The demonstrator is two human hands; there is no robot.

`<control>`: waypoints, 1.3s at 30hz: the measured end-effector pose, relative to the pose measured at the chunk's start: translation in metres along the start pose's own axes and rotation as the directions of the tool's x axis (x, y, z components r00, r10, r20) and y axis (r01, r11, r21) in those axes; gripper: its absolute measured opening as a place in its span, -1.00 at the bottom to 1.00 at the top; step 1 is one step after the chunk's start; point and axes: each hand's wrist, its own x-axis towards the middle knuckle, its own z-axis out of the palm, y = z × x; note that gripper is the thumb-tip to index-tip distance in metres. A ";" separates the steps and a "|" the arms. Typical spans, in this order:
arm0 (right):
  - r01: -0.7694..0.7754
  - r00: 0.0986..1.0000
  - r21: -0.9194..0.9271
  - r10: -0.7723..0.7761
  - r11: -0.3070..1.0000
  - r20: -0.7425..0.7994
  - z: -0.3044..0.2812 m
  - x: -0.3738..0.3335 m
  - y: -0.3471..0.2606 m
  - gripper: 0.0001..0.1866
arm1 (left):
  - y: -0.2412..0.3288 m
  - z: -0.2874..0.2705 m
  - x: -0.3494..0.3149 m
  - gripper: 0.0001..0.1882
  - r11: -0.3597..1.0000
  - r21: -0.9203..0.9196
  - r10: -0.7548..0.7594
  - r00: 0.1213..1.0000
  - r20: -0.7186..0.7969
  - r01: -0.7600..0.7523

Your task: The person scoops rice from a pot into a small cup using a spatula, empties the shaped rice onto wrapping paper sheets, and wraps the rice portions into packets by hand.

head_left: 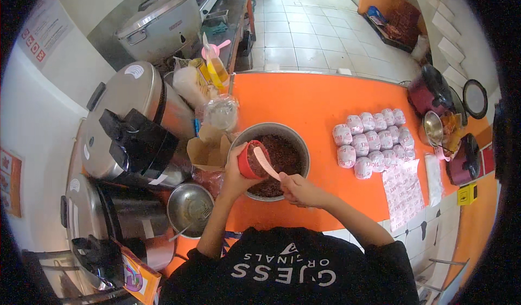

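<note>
Near the centre of the frame the left hand [234, 176] has its fingers wrapped around a small red cup [248, 159], holding it tilted over the left rim of a big metal bowl [296, 137]. The bowl sits on the orange counter [320, 101] and is filled with dark reddish-brown rice [285, 158]. The right hand [299, 190], just below the bowl's middle, has its fingers clenched on the handle of a pink paddle [266, 163], whose blade lies across the mouth of the cup. To the left of the bowl, touching it, lie folded brown paper sheets [206, 150], and above them stands a clear plastic bag [220, 112]. At lower left, a smaller steel bowl [190, 207] stands beside two large rice cookers [127, 123] along the left edge of the frame. At right centre, well apart from the big bowl, a cluster of round wrapped packets [372, 139] lies in rows on the counter, with a sheet of printed stickers [402, 191] just below them. Farther right are a dark red pot [429, 90] and a second one [465, 161] near the counter's edge.
</note>
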 end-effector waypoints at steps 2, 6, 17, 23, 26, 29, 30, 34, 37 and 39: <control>0.034 0.999 0.004 -0.034 0.999 -0.016 0.005 -0.004 -0.005 -0.35 | 0.006 -0.005 0.005 0.02 1.000 0.023 0.001 0.998 0.056 -0.002; 0.115 0.993 -0.010 -0.115 0.993 -0.025 0.004 -0.003 -0.001 -0.36 | 0.004 -0.011 0.011 0.05 1.000 0.019 0.003 0.982 0.190 -0.006; 0.203 0.929 0.080 -0.166 0.976 -0.330 0.020 -0.009 0.016 -0.40 | 0.012 -0.002 0.002 0.04 0.999 0.021 -0.030 0.999 0.040 0.029; 0.274 0.763 -0.303 -0.398 0.913 -0.510 0.043 0.005 0.013 -0.53 | 0.017 0.000 -0.007 0.04 0.990 0.127 -0.055 0.998 -0.014 0.057; 0.240 0.759 -0.376 -0.414 0.895 -0.502 0.035 0.008 0.003 -0.57 | 0.007 -0.001 -0.012 0.07 0.989 0.140 -0.041 0.999 -0.019 0.043; 0.251 0.732 -0.384 -0.434 0.888 -0.525 0.016 0.011 -0.004 -0.53 | 0.002 -0.003 -0.013 0.07 0.997 0.074 -0.029 0.999 0.025 0.027; 0.253 0.715 -0.391 -0.443 0.885 -0.540 0.013 0.011 -0.005 -0.48 | 0.000 -0.003 -0.013 0.07 0.999 -0.008 -0.035 0.998 0.058 0.035; 0.220 0.755 -0.511 -0.477 0.831 -0.450 0.027 0.007 -0.006 -0.51 | -0.006 -0.005 -0.016 0.08 0.998 0.024 -0.066 0.997 0.035 0.065; 0.061 0.828 -0.603 -0.378 0.795 -0.414 0.042 0.005 0.005 -0.56 | 0.003 -0.004 -0.008 0.09 0.994 -0.035 -0.098 0.995 0.036 0.100; 0.040 0.816 -0.646 -0.398 0.762 -0.419 0.045 0.005 0.006 -0.59 | 0.006 -0.002 -0.007 0.04 0.996 -0.085 -0.041 0.999 0.000 0.041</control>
